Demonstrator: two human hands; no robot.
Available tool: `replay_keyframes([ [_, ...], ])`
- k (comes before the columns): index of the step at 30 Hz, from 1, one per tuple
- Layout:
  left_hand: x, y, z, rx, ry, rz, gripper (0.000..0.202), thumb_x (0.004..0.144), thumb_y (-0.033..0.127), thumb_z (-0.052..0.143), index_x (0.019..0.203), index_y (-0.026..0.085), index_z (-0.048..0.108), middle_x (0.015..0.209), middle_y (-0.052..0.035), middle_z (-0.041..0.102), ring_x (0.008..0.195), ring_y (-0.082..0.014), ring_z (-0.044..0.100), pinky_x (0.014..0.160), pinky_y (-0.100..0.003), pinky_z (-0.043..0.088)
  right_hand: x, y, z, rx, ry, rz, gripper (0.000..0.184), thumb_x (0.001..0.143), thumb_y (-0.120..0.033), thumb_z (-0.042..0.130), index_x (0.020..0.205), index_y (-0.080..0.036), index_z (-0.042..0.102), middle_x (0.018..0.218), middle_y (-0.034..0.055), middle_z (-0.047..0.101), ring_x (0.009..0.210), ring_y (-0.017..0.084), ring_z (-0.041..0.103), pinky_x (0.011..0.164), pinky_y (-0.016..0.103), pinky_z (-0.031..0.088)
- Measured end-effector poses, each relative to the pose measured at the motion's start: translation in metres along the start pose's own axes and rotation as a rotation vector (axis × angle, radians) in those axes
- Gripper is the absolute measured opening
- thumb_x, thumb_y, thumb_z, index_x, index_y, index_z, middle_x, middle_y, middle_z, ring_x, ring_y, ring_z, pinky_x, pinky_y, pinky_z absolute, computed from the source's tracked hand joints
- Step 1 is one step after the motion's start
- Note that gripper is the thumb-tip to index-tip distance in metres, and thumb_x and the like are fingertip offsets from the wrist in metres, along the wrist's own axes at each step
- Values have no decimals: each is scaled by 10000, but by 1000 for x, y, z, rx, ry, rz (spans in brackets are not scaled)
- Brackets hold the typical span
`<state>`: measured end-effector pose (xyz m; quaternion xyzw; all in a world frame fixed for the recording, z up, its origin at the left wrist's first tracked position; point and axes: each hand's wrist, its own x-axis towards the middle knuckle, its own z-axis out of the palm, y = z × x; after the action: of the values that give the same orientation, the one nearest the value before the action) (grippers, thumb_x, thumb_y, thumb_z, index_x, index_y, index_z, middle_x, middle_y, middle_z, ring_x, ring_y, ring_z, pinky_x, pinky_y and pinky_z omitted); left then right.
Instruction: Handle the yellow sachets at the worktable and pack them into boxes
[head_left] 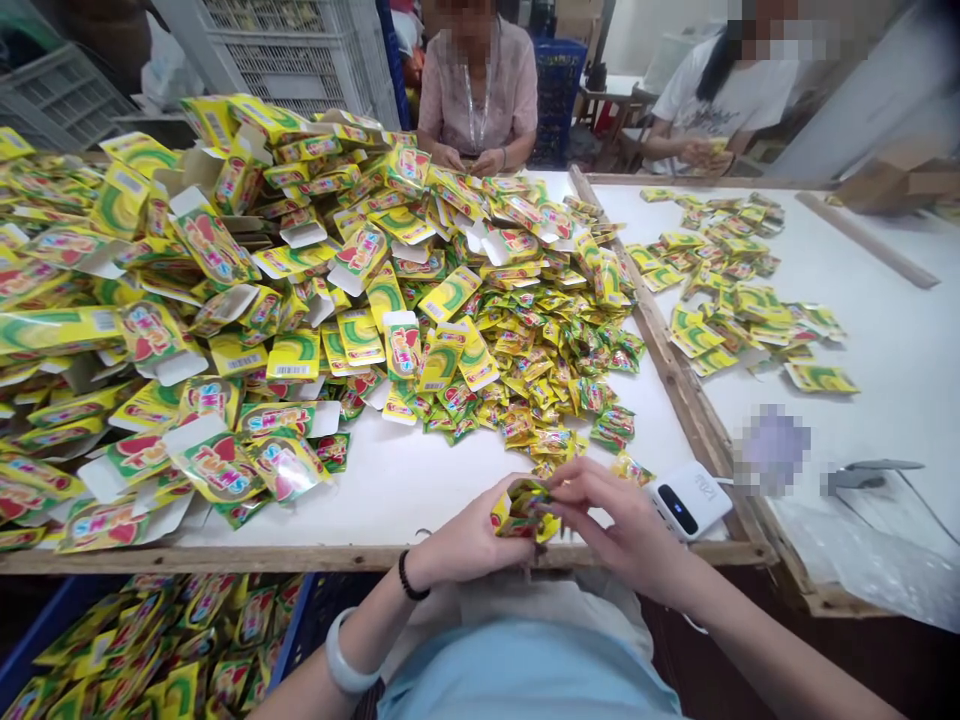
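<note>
The small carton (519,508) is held between both hands just above the near edge of the tabletop (420,480), toward its right corner. It looks light and thin, printed card that would crease or crush under a hard squeeze, and its glossy face is probably a little slippery. The best hold is by the side panels and flaps, pinched lightly so the box keeps its shape. The left hand (469,545) cups it from below, fingers curled around the body; the right hand (619,525) pinches its upper edge with fingertips (559,490) closed on it. The carton is yellow and green with a red mark, one end seemingly open, though the fingers hide much of it. Matching sachets (547,370) and flat cartons (225,300) are heaped behind, with a white device (688,500) just beside the right hand.
</note>
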<state>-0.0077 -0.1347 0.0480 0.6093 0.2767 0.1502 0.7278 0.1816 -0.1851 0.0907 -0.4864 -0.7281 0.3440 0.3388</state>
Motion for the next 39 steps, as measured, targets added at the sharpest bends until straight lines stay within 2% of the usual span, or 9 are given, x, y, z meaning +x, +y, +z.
replay_keyframes([
  [7, -1, 9, 6, 194, -54, 46, 904, 691, 286, 704, 1417, 218, 170, 1282, -122, 485, 1078, -229, 532, 931, -371, 426, -10, 3, 8, 50, -249, 19, 177, 917, -180, 447, 978, -203, 612, 930, 50, 648, 867, 143, 598, 761, 255, 473],
  [9, 2, 9, 1, 373, 27, 134, 932, 696, 352, 711, 1425, 221, 145, 1327, -124, 443, 1155, -242, 482, 982, -380, 393, -11, 9, -11, -39, -78, 1, 175, 914, -195, 443, 916, -203, 617, 899, 54, 648, 833, 150, 606, 706, 250, 479],
  [14, 16, -8, -47, 1135, 562, 193, 458, 837, 345, 542, 1261, 189, 465, 1296, -154, 432, 1241, -324, 350, 1027, -507, 293, 1, 38, -75, -787, 841, 202, 356, 846, -368, 555, 1143, -174, 528, 1000, 112, 635, 633, 170, 587, 538, 279, 415],
  [18, 28, -22, -86, 1313, 677, 152, 382, 821, 342, 558, 1166, 179, 545, 1189, -173, 489, 1112, -343, 438, 881, -501, 407, 36, 59, -47, -926, 779, 211, 410, 830, -449, 549, 1101, -144, 520, 928, 118, 627, 727, 213, 593, 604, 299, 426],
  [20, 31, -23, -97, 1275, 635, 200, 278, 833, 305, 540, 1079, 187, 594, 1131, -152, 535, 1056, -314, 478, 843, -464, 431, 54, 67, -8, -771, 520, 228, 314, 827, -480, 529, 902, -176, 563, 822, 95, 606, 776, 236, 570, 641, 313, 423],
  [24, 27, -18, -105, 1181, 648, 248, 150, 851, 248, 508, 906, 189, 636, 1049, -114, 603, 1029, -267, 517, 886, -441, 413, 72, 76, 44, -420, 428, 261, 253, 809, -436, 561, 734, -197, 523, 816, 87, 570, 805, 239, 528, 673, 330, 412],
  [31, 21, -18, -77, 756, 856, 309, 254, 930, 316, 356, 1039, 160, 525, 905, -73, 646, 801, -177, 614, 712, -314, 505, 53, 60, 29, -54, 488, 249, 283, 851, -470, 502, 785, -199, 450, 708, -5, 547, 597, 131, 536, 530, 251, 447],
  [35, 29, -10, -37, 335, 790, 289, 277, 925, 381, 372, 988, 154, 517, 803, -37, 644, 709, -141, 618, 629, -251, 514, 53, 45, 41, 360, 538, 235, 268, 768, -399, 648, 770, -195, 474, 1121, 76, 544, 951, 180, 582, 713, 277, 517],
  [39, 30, -4, -10, -146, 689, 229, 313, 830, 442, 543, 958, 159, 517, 918, -49, 646, 821, -164, 620, 724, -299, 534, 54, 43, 54, 664, 476, 310, 278, 764, -370, 668, 822, -216, 444, 881, 17, 613, 751, 143, 618, 655, 287, 538],
])
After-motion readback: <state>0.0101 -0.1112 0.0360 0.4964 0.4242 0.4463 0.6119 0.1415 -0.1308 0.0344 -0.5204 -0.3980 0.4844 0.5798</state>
